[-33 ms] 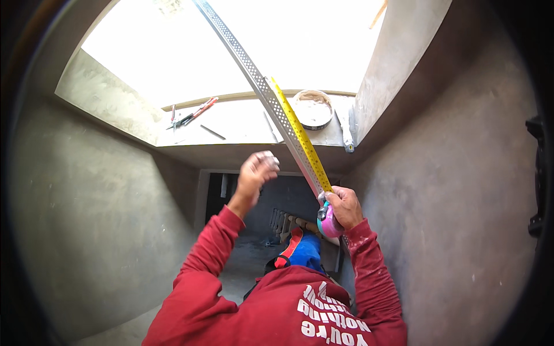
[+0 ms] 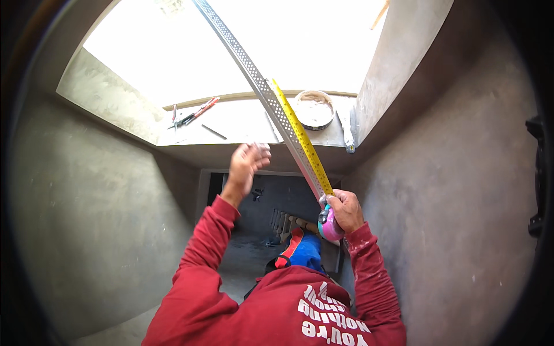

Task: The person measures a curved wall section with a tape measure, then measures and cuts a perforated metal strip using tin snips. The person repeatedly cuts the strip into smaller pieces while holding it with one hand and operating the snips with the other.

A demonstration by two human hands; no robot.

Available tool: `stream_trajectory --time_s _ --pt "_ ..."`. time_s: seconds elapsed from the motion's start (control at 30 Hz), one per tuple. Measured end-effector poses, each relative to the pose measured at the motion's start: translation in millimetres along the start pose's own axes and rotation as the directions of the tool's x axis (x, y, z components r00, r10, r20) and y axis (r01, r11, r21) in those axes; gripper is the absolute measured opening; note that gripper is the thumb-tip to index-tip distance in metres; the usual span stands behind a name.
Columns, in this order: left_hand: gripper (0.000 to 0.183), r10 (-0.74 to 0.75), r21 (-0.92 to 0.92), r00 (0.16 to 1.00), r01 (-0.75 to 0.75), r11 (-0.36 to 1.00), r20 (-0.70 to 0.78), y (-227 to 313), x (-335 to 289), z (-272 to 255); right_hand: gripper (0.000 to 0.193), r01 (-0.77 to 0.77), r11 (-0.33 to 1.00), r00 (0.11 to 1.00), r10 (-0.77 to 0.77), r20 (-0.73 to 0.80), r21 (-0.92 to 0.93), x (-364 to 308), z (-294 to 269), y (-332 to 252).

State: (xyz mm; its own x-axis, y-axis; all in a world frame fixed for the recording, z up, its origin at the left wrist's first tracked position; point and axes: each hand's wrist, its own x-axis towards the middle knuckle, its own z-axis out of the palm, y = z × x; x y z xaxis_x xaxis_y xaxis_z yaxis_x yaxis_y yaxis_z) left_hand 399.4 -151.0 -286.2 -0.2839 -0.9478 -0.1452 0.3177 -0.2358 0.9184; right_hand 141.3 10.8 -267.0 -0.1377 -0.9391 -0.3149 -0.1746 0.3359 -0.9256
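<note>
Holding tape measure (image 2: pixel 332 226), right hand (image 2: pixel 348 211), perforated strip (image 2: pixel 279 117) alongside

It was one tape measure (image 2: pixel 315 160), one metal strip (image 2: pixel 259 86), one sill (image 2: pixel 242 125), and then one tub (image 2: pixel 314 111), one dark stick (image 2: pixel 214 132), one pale tool (image 2: pixel 348 132)! The red-and-black tools (image 2: pixel 199 111) overlapped too closely to count.

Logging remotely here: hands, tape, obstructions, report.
Right hand grips tape measure; left hand raised, off it. Yellow blade out along perforated strip. Nothing visibly blocking blade.
</note>
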Motion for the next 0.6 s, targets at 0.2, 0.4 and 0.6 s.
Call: stream_trajectory --time_s 0.2,0.4,0.6 --pt "0.054 0.096 0.003 0.984 -0.097 0.995 -0.15 86.6 99.9 -13.3 0.026 -0.011 1.0 1.0 0.011 -0.011 0.025 -33.3 1.4 4.6" --pt "0.035 0.035 -0.083 0.973 -0.055 0.995 -0.23 104.1 147.9 -5.7 0.024 0.025 0.994 0.994 -0.036 -0.104 -0.105 -49.7 -1.4 5.8" --pt "0.023 0.042 -0.134 0.955 -0.085 0.987 -0.293 110.2 163.4 -20.9 0.024 -0.02 0.994 0.998 0.014 -0.055 -0.108 -45.1 -11.0 8.5"
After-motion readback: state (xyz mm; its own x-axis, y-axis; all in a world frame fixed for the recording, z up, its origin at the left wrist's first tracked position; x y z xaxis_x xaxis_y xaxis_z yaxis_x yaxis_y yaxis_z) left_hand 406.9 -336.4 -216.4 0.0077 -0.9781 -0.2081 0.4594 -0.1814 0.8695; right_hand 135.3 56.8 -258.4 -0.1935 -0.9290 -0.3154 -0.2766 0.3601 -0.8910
